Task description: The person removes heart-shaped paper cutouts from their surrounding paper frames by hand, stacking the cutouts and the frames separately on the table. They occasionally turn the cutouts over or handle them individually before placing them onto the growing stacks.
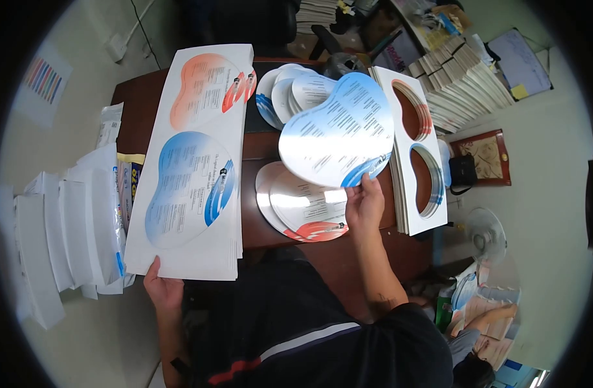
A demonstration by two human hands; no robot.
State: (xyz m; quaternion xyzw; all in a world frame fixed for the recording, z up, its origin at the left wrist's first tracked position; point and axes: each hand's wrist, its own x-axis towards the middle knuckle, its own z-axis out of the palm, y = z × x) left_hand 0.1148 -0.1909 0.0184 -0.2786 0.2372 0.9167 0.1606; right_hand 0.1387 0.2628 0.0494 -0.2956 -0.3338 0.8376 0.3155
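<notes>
My right hand (366, 202) pinches the lower edge of a blue kidney-shaped card (338, 132), raised over the desk. My left hand (164, 288) grips the near corner of a stack of printed sheets (186, 255), which bear one red and one blue shape. Beyond the raised card lie loose blue and white cut pieces (270, 97), partly covered by it. Nearer me are red and white cut pieces (280, 210). To the right stands a stack of sheets with cut-out holes (409, 210).
White paper bundles (70, 226) stand at the left of the brown desk (322, 268). Paper stacks (461, 84) are at the upper right. A fan (483, 239) stands at right, and another person (468, 349) works at lower right. A black chair (254, 22) is behind the desk.
</notes>
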